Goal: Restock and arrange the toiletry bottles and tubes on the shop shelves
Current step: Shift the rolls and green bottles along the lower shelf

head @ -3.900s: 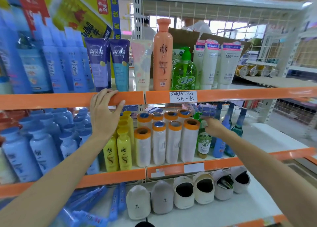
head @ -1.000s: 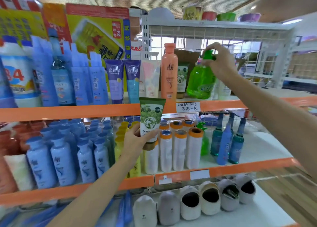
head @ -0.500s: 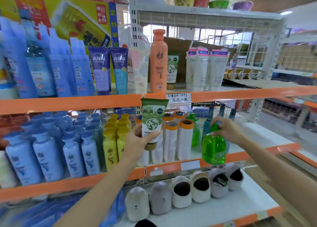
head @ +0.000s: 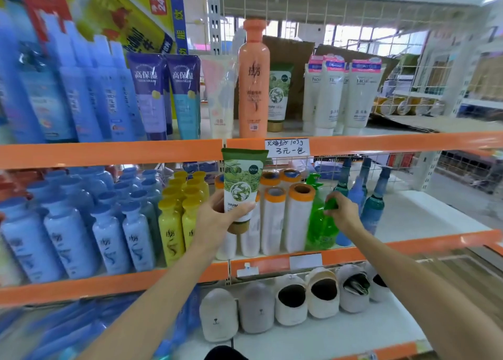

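Observation:
My left hand [head: 217,218] grips a green-and-white olive tube [head: 241,185] with a gold cap, held upright in front of the middle shelf. My right hand [head: 341,211] holds the pump top of a clear green pump bottle [head: 321,223], which stands on the middle shelf [head: 381,248] just right of the white rolls with orange caps [head: 296,218]. A second green pump bottle [head: 313,180] stands behind it. On the upper shelf [head: 381,142] stand a tall orange bottle [head: 253,87], another olive tube [head: 279,95] and white facial tubes [head: 359,95].
Blue bottles [head: 68,237] and yellow bottles [head: 171,231] fill the middle shelf's left side. Dark teal spray bottles [head: 375,204] stand right of my right hand. Blue and purple tubes [head: 149,95] line the upper left. Bear-faced holders [head: 255,308] sit on the bottom shelf.
My right hand took the green pump bottle off the upper shelf, carried it down, and now it stands on the middle shelf beside the rolls. The left hand keeps holding the olive tube.

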